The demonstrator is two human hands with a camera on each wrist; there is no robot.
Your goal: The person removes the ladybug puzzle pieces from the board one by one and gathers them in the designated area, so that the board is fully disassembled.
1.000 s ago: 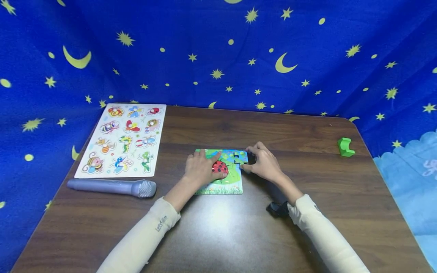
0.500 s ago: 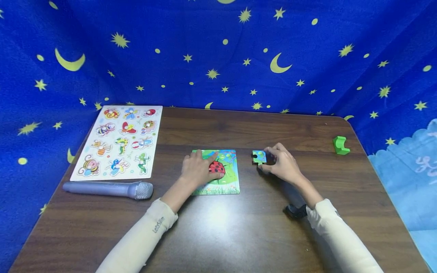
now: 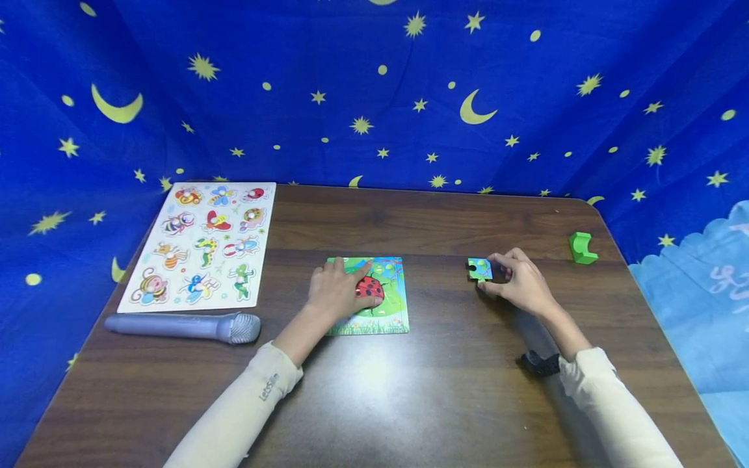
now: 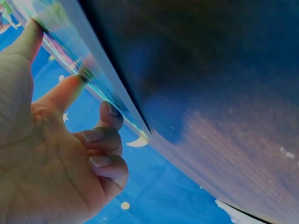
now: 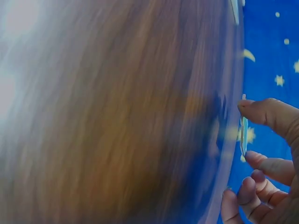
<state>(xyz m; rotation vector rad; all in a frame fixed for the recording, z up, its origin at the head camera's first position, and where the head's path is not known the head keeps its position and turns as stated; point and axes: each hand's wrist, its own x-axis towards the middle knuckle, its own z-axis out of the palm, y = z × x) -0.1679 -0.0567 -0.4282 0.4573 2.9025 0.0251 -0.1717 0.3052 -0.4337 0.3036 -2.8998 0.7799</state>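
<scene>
A jigsaw puzzle (image 3: 393, 317) with a red ladybug on green leaves lies flat at mid-table. My left hand (image 3: 335, 289) rests on its left part, thumb and index finger extended onto the picture near the ladybug; in the left wrist view the other fingers (image 4: 106, 140) are bent. To the right of the puzzle, my right hand (image 3: 523, 284) pinches a blue and green puzzle piece (image 3: 481, 267) between thumb and index finger. Seen from the right wrist, the piece (image 5: 244, 133) appears edge-on, close over the table.
An insect peg-puzzle board (image 3: 228, 211) lies at the back left, with a grey toy microphone (image 3: 181, 327) in front of it. A green block (image 3: 581, 247) with a curved notch stands at the back right. Blue star-patterned cloth (image 3: 374, 97) hangs behind the table.
My right hand has drawn the puzzle piece away from the puzzle's upper right corner and carried it rightward over the table. My left hand has stayed on the puzzle.
</scene>
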